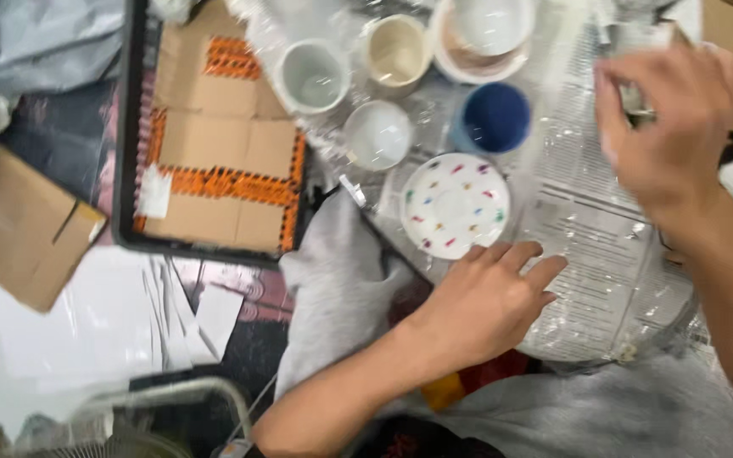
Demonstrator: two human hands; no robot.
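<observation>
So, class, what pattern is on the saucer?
Small multicoloured dashes on the round white ceramic saucer; head view.

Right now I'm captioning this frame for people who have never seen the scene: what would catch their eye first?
Probably the white saucer with coloured specks at centre, with the left hand flat on the plastic-covered newsprint just below it. Behind the saucer stands a cluster of cups, the dark blue cup standing out. At upper right the right hand is blurred; at left lies a black tray lined with cardboard.
</observation>
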